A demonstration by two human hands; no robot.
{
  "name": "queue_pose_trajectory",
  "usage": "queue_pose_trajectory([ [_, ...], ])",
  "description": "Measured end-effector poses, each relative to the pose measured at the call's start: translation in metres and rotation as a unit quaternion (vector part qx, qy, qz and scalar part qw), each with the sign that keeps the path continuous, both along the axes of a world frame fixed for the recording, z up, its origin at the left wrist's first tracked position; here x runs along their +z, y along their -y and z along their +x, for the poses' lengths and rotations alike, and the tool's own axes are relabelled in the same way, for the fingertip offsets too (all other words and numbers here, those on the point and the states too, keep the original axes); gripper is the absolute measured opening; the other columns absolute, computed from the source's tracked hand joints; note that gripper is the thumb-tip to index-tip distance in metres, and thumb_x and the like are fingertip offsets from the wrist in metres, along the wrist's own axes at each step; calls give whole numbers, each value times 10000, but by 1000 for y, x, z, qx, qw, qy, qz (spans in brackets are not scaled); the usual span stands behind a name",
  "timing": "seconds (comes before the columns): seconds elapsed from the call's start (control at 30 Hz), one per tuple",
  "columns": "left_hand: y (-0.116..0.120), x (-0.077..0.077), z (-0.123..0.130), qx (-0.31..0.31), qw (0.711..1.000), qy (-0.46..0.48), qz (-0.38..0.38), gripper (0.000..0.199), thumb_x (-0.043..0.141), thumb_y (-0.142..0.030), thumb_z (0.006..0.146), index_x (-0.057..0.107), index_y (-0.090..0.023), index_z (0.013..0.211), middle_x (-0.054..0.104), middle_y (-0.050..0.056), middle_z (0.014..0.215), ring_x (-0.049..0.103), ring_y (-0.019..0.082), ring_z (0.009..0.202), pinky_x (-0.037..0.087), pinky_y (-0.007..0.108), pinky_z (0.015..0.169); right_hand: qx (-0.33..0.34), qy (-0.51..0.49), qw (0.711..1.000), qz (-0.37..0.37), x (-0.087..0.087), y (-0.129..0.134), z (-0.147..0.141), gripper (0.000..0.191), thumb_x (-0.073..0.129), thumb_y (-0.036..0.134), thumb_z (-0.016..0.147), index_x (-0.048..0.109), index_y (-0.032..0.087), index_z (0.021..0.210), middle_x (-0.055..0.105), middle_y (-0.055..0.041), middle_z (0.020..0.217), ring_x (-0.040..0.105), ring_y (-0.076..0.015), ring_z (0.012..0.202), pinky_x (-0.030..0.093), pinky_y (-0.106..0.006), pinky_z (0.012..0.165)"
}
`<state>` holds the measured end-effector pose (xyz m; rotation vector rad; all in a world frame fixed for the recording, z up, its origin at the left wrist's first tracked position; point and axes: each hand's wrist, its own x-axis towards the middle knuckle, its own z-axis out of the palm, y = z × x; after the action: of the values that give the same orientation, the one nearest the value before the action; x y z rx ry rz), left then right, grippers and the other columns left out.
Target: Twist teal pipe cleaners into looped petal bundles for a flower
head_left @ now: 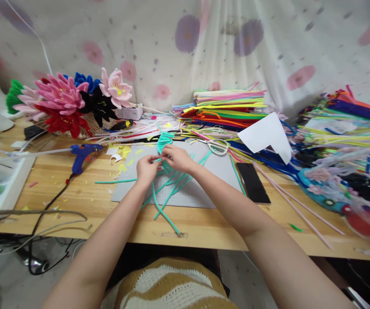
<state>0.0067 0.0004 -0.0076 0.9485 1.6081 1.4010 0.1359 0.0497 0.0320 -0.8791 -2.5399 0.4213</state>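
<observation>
Over a grey board (125,191) on the wooden table, both my hands meet at a bunch of turquoise pipe cleaners (165,214). My left hand (146,170) is closed, its fingertips pinching a turquoise stem. Close beside it, my right hand (177,158) has its fingers pressed together on the same bunch. Beyond the fingers stands a gathered turquoise piece (165,140) of bent pipe cleaners. Loose stems spread from under my hands towards the table's front edge and to the left. The exact spot between my fingertips is partly hidden.
White-handled scissors (218,146) lie behind my right hand, with a black phone (252,183) to the right. A blue glue gun (83,155) with its cord is on the left. Pipe cleaner flowers (62,96) and stacked coloured pipe cleaners (230,105) line the back.
</observation>
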Motion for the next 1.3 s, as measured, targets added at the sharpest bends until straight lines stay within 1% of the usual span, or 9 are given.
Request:
queue_pose_trajectory([
  [0.13, 4, -2, 0, 18, 1000, -7, 3, 246, 675, -293, 563, 670, -149, 763, 609, -3, 640, 579, 128, 554, 497, 261, 531, -12, 8, 1000, -9, 3, -1, -1, 112, 480, 161, 777, 592, 168, 780, 578, -45, 876, 514, -150, 818, 363, -245, 682],
  [0.3, 5, -7, -2, 37, 992, -123, 10, 201, 644, -317, 605, 671, -165, 734, 634, 0, 668, 537, 111, 558, 445, 238, 556, -63, 0, 997, -43, 5, -4, -7, 98, 501, 194, 767, 596, 169, 762, 587, -35, 872, 513, -138, 769, 354, -243, 653],
  [0.53, 8, 3, -4, -27, 977, -211, 14, 116, 597, -282, 634, 636, -176, 662, 605, -17, 606, 515, 115, 576, 393, 237, 593, -93, 39, 992, -70, 6, -11, -22, 134, 496, 200, 752, 621, 159, 777, 619, -49, 886, 535, -145, 761, 350, -247, 630],
  [0.7, 7, 2, 0, -66, 989, -133, 4, 170, 607, -329, 624, 630, -169, 676, 608, -4, 603, 547, 124, 580, 420, 240, 587, -36, 102, 982, -156, 14, -22, -19, 113, 533, 176, 720, 636, 137, 743, 632, -36, 721, 538, -135, 657, 351, -235, 580],
  [0.83, 7, 14, 2, -35, 999, 23, -23, 240, 653, -367, 578, 606, -153, 676, 588, -2, 586, 565, 133, 549, 453, 262, 551, 12, -11, 980, -197, 10, -26, -7, 196, 509, 195, 785, 605, 120, 938, 649, -51, 881, 569, -114, 762, 408, -222, 685],
  [1.03, 6, 27, -4, -1, 997, 77, -20, 216, 672, -314, 552, 574, -136, 625, 568, -8, 589, 537, 103, 528, 462, 249, 542, 89, 15, 990, -110, -4, -25, 3, 233, 561, 296, 786, 630, 135, 939, 627, -75, 954, 514, -166, 966, 359, -299, 874],
  [1.17, 9, 21, -9, -10, 1000, -4, -13, 203, 615, -307, 632, 577, -153, 758, 593, 8, 702, 544, 108, 571, 462, 239, 543, 57, 33, 994, -86, -5, -21, -2, 225, 582, 304, 764, 638, 118, 879, 623, -63, 870, 495, -159, 881, 353, -274, 805],
  [1.23, 13, 20, -13, -22, 992, -118, 32, 264, 597, -262, 662, 573, -189, 915, 609, 25, 851, 569, 126, 665, 475, 248, 591, 50, 41, 994, -89, -4, -20, -5, 198, 588, 298, 751, 646, 125, 829, 619, -41, 805, 486, -148, 848, 340, -254, 774],
  [1.3, 17, 21, -17, -47, 961, -259, 88, 294, 560, -203, 700, 571, -224, 993, 590, 43, 986, 577, 150, 807, 477, 267, 687, 48, 52, 993, -95, -2, -20, -6, 183, 585, 294, 740, 652, 129, 782, 602, -17, 725, 482, -130, 780, 329, -233, 729],
])
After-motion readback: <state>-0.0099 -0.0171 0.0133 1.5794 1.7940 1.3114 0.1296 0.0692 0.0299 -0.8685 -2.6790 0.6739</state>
